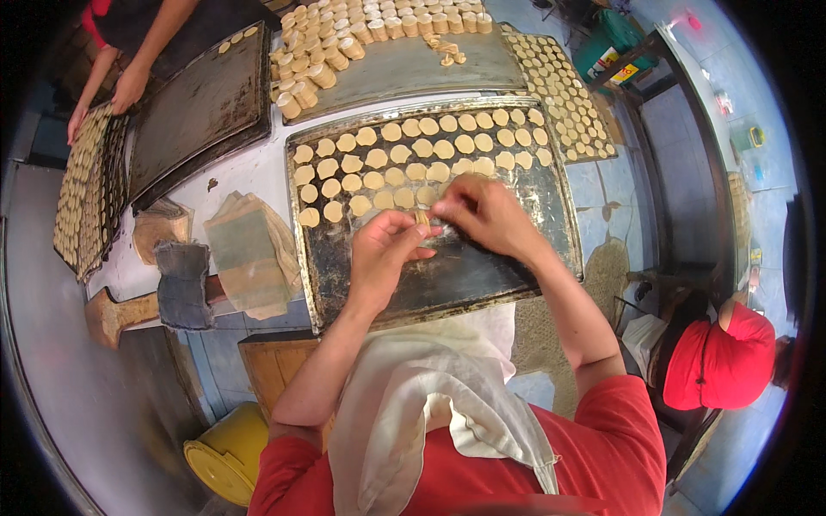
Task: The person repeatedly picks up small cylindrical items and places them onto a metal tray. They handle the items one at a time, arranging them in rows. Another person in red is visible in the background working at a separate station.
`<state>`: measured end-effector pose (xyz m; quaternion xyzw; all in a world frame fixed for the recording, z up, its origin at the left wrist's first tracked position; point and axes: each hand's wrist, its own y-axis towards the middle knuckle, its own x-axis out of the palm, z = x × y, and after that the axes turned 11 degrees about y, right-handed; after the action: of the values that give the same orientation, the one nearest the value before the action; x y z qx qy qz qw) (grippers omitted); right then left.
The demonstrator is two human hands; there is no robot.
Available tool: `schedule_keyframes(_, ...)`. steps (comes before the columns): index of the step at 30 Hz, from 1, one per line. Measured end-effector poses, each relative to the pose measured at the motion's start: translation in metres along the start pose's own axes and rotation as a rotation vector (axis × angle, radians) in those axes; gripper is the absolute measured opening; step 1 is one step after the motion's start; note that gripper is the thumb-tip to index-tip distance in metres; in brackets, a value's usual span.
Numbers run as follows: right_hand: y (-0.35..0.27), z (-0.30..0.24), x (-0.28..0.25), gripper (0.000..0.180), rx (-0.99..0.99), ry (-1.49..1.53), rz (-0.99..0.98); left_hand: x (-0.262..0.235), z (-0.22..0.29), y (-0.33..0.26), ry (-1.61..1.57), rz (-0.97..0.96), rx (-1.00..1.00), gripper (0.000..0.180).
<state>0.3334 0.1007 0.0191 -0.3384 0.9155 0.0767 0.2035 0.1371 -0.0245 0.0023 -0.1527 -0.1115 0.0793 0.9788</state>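
Observation:
Over the dark baking tray (361, 275), my left hand (383, 254) is closed round a small stack of thin dough rounds (422, 218), held on edge between thumb and fingers. My right hand (490, 215) meets it from the right, thumb and fingertips pinched together at the stack; what they hold is hidden. Rows of flat, pale dough rounds (366, 137) cover the far half of the tray. The nearest row lies just beyond my hands, partly covered by them. Bare dark metal shows on the near half.
Behind stands a metal sheet (404, 76) with many stacked dough rounds (323, 76). Filled trays lie at right (559, 95) and far left (82, 189), the latter held by another person's hands (129, 86). Cloths (249, 249) lie left; a person in red (718, 357) is at right.

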Motion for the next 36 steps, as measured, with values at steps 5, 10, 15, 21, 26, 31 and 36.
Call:
schedule_keyframes(5,-0.005,0.003,-0.011,0.022,-0.05,-0.053,0.064,0.015,-0.004,0.009,-0.01,-0.034,0.01,0.01)
schedule_keyframes(10,-0.012,0.005,-0.019,0.028,0.067,-0.038,0.056,0.025,-0.004,0.014,0.007,-0.065,0.006,0.009)
schedule_keyframes(15,-0.018,0.01,-0.031,0.027,0.046,-0.023,0.131,0.036,-0.004,0.016,0.011,-0.093,0.014,0.008)
schedule_keyframes(21,-0.03,0.013,-0.044,0.025,0.107,-0.028,0.1,0.051,-0.004,0.02,0.034,-0.137,0.034,0.01)
schedule_keyframes(26,-0.03,0.02,-0.053,0.021,0.012,-0.113,0.245,0.065,-0.01,0.025,-0.015,-0.154,0.161,0.011)
schedule_keyframes(31,-0.041,0.026,-0.065,0.022,0.15,0.055,0.107,0.065,-0.006,0.032,0.147,-0.209,0.061,0.024)
schedule_keyframes(36,-0.047,0.029,-0.069,0.023,0.048,-0.007,0.251,0.078,0.0,0.026,0.101,-0.277,0.015,0.036)
